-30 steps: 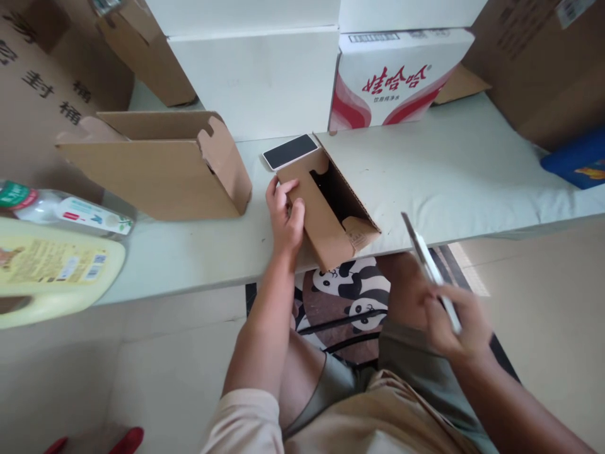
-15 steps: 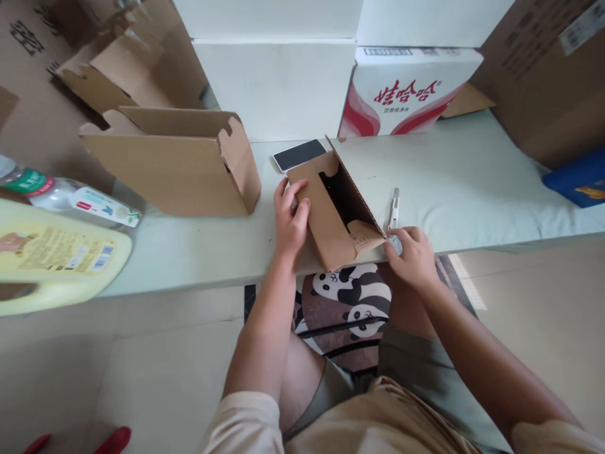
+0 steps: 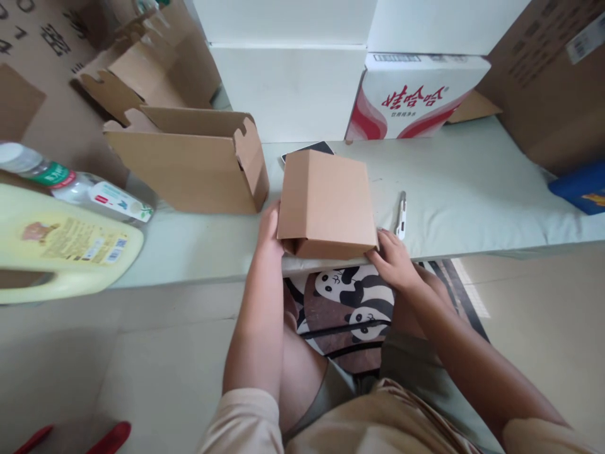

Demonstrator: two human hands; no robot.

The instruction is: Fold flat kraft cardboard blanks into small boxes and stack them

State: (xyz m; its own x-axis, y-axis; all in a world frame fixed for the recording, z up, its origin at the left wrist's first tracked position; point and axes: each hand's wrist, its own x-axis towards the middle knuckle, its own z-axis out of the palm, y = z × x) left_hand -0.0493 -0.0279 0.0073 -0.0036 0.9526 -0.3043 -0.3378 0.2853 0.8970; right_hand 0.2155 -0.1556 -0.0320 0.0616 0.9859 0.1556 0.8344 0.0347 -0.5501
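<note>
A brown cardboard box [image 3: 338, 202] sits at the front edge of the cloth-covered bench, its lid folded over the top. At its near left corner a small gap shows under the flap. My left hand [image 3: 271, 230] grips the box's left side, with the fingers partly hidden behind it. My right hand [image 3: 393, 257] holds the near right corner, fingers bent against the cardboard. Just beyond that hand lies a white utility knife [image 3: 401, 215]. Behind the box a phone [image 3: 321, 149] is partly covered.
An open cardboard box [image 3: 189, 167] stands at left, beside a plastic bottle [image 3: 80, 189] and a yellow jug [image 3: 70, 246]. White cartons [image 3: 288, 94] and a red-and-white carton [image 3: 416, 101] line the back. A blue item [image 3: 581, 189] is at the right edge.
The box's lid has come down over its opening, and the box has turned to face me. My left hand has moved down its left side; my right hand remains near the right corner.
</note>
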